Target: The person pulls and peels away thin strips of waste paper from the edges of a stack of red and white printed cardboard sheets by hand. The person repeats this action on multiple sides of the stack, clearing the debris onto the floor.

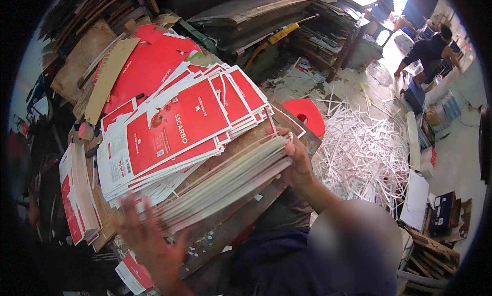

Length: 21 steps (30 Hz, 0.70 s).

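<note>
A thick sheaf of printed sheets point(225, 183) stands on its long edge over the wooden table point(241, 214), its pale edges toward me and smeared by motion. My right hand point(298, 160) grips the sheaf's right end, thumb on the near side. At the left end is my left hand point(154, 245), blurred, its fingers spread and the palm facing the sheaf; whether it touches the paper I cannot tell. Just beyond lies a loose, fanned pile of red and white printed sheets point(189, 117). To the left sits a squarer stack of similar sheets point(77, 193).
Larger red sheets point(148, 70) and a tan board strip point(110, 81) lie at the far left. Right of the table are a red plastic stool point(307, 114) and a heap of white paper strips point(359, 157) on the floor. Another person point(430, 55) bends over at the far right.
</note>
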### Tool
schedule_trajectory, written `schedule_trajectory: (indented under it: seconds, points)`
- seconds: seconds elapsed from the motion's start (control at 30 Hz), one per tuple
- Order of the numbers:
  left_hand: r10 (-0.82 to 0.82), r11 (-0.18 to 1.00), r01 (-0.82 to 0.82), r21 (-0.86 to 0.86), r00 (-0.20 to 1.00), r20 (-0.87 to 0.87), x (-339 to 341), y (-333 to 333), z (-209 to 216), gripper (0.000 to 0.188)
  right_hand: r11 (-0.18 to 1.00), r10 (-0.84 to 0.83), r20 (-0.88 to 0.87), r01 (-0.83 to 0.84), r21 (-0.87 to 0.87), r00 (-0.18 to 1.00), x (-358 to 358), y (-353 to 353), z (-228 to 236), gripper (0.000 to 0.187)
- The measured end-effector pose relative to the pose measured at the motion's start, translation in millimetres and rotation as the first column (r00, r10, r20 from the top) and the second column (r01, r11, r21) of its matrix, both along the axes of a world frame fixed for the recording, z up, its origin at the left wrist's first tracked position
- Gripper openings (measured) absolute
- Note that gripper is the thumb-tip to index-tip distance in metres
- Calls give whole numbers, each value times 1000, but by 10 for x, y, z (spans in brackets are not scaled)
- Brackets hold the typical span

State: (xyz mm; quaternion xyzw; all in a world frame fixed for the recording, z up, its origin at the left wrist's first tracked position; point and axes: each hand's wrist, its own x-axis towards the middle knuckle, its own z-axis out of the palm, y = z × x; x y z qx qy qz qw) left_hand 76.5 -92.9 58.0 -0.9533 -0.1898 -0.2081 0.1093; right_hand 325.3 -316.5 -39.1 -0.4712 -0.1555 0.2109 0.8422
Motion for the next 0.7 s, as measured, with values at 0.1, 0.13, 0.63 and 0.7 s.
schedule_trajectory:
  seconds: [0.1, 0.13, 0.63, 0.7]
  points:
    - [-89, 993, 75, -95, 983, -160, 278, -170, 82, 98, 998, 39, -6, -40, -51, 999, 51, -59, -7, 76]
    - [-98, 985, 66, -161, 975, -199, 344, -191, 91, 95, 990, 42, 7, -41, -133, 999, 86, -93, -16, 74]
    - [-177, 964, 166, -207, 984, -32, 433, -90, 62, 78, 938, 346, 282, -326, -117, 895, 559, -71, -140, 57]
    - [-130, 971, 118, -206, 991, -42, 411, -81, 88, 80, 935, 353, 284, -332, -123, 891, 554, -97, 51, 40]
